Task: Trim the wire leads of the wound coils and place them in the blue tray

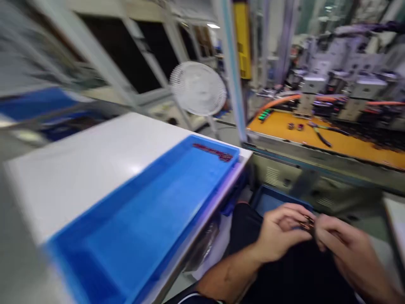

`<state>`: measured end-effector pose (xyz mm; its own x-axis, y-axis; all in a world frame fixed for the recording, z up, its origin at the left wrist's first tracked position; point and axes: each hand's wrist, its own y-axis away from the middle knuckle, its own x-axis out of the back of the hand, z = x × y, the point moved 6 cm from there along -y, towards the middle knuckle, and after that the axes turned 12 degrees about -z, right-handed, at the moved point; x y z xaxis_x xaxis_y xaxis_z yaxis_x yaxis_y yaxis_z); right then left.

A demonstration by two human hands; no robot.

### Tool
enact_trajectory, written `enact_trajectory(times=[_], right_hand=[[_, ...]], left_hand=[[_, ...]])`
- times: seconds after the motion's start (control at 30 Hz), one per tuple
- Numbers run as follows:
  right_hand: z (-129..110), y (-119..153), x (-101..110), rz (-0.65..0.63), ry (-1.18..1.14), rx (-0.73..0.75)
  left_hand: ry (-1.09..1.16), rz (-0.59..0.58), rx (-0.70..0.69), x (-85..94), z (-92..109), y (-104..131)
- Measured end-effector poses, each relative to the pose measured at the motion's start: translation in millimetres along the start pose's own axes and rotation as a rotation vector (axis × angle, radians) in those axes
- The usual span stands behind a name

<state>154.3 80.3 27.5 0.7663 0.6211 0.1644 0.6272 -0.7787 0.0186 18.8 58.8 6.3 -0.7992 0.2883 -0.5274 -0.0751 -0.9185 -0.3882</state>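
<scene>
Above my lap, my left hand (pixel 281 230) is closed with thumb and fingers around small copper-coloured metal parts (pixel 306 225). My right hand (pixel 341 238) meets it from the right, its fingers bent and pressed at the other end of those parts. Blur hides their exact kind and number. To the left, a long blue tray (pixel 142 215) rests on a white table. Small dark red pieces (pixel 213 151) lie in a row at its far end.
Beyond my knees is a smaller dark blue bin (pixel 275 198). At the right, a machine has an orange work surface (pixel 357 137) with pliers (pixel 320 134) on it. A white fan (pixel 198 88) stands behind the white table (pixel 104 156). A metal post (pixel 232 67) rises near the table corner.
</scene>
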Motion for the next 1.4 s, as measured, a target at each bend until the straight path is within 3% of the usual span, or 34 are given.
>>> enact_trajectory(times=[0.2,0.33,0.53,0.63,0.77,0.83,0.9,0.97,1.07,1.2,1.3,1.4], right_hand=[[11,-12,-11,-0.062,-0.424,-0.084],[13,-11,-14,-0.084,-0.455,-0.112],[11,-9,-15,-0.163,-0.483,0.034],[12,-8,-13,-0.121,-0.465,0.113],[-3,-2,4,0.120,-0.093,0.360],[-16,7,14,0.319,0.271,0.538],[-25,15,18,0.476,0.629,0.679],[-24,17,18,0.526,0.875,0.768],[-17,17,17,0.501,1.015,0.847],[-18,20,10,0.505,1.061,0.912],[-25,19,10,0.439,0.887,0.838],[-25,10,18,0.244,0.475,0.647]], left_hand=[[-0.089,0.041,0.060,17.1,-7,-6],[-0.107,0.076,0.125,17.1,-14,-4],[-0.068,0.039,0.191,8.1,-15,-6],[0.022,0.028,0.198,5.4,-17,-7],[0.064,0.163,0.320,14.4,-33,-8],[-0.079,0.304,0.352,24.6,-35,-5],[-0.359,0.375,0.276,28.5,-23,-2],[-0.661,0.294,0.114,17.6,-2,0],[-0.917,0.033,-0.048,-10.7,18,-1],[-0.935,-0.073,0.007,-20.5,24,-12],[-0.873,-0.111,0.071,-16.4,20,-19],[-0.899,-0.166,0.025,-15.7,23,-21]])
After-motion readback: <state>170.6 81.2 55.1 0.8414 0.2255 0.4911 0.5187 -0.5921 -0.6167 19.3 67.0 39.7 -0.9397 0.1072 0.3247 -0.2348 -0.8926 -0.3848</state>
